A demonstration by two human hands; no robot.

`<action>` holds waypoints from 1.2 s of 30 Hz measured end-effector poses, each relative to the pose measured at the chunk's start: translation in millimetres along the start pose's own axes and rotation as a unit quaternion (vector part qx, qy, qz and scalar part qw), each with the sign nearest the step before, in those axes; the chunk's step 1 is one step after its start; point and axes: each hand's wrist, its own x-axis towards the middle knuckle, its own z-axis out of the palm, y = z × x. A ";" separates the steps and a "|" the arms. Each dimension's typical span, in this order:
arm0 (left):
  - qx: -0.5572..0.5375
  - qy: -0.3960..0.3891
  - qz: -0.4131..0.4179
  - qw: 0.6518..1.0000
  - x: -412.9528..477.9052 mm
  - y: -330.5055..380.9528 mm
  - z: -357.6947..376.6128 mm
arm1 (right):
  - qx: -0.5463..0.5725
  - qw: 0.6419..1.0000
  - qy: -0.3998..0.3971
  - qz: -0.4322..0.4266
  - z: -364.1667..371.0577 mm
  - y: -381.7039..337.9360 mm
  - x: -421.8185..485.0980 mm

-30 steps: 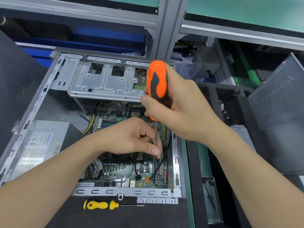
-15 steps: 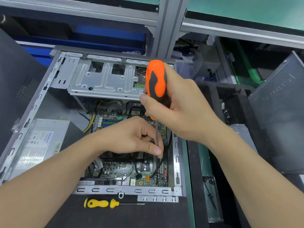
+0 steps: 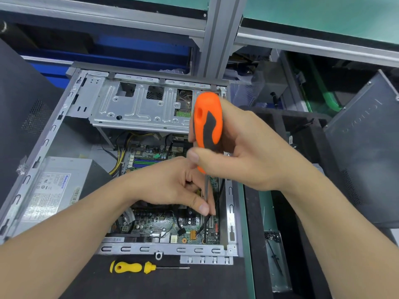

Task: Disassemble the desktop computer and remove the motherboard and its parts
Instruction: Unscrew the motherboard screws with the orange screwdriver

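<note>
orange screwdriver (image 3: 207,126) turned slightly, right hand (image 3: 248,152) grip still round handle, left hand (image 3: 170,184) pinching shaft

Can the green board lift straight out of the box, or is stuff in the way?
Not yet. The metal drive cage hangs over the far end of the motherboard, yellow wires and a black cable run onto it, and the left hand and the orange screwdriver in the right hand are above it.
</note>
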 end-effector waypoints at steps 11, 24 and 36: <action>-0.079 -0.013 0.013 0.997 5.3 5.8 10.1 | -0.017 1.000 0.024 -0.006 -16.4 -14.3 -16.7; -0.030 -0.008 0.006 0.999 6.2 -6.9 0.7 | -0.002 0.999 0.049 0.009 -2.2 9.0 2.2; -0.039 -0.018 0.006 0.999 6.0 -3.2 3.3 | -0.018 0.999 0.049 0.004 -2.8 2.4 -0.6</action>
